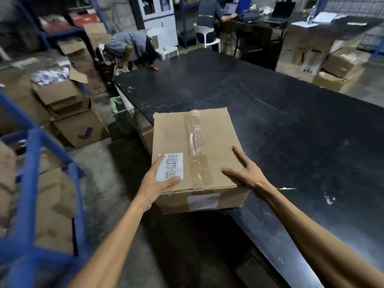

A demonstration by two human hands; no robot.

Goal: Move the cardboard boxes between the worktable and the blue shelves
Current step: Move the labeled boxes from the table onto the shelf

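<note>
So the box (197,159) sits at the near left corner of the black table (270,113), and part of it looks like it hangs off the edge toward the person. It's a sealed cardboard carton, clear tape down the middle seam, a white label on top and another on the front face.

Left hand (158,183) is on the near left top corner, thumb across the top label and the other fingers out of sight down the side, so it seems to be gripping that corner. Right hand (245,171) lies flat on the top right, fingers straight and spread wide, just pressing, not holding anything.

My guess on handling: stiff walls, corners still crisp, so it won't cave if you squeeze from both sides. Can't tell the weight from here, but a taped, full-looking carton could be hefty, so I'd get palms low on opposite sides or under the bottom edge, not on the lid. The tape is slick, so avoid it.

Around it: blue shelves (31,183) on the left, already stuffed with cartons, and open boxes (68,113) stacked on the floor past them. The gap between table and shelves looks narrow. One person (128,46) bends over at the far corner, another sits at a desk in back.
</note>
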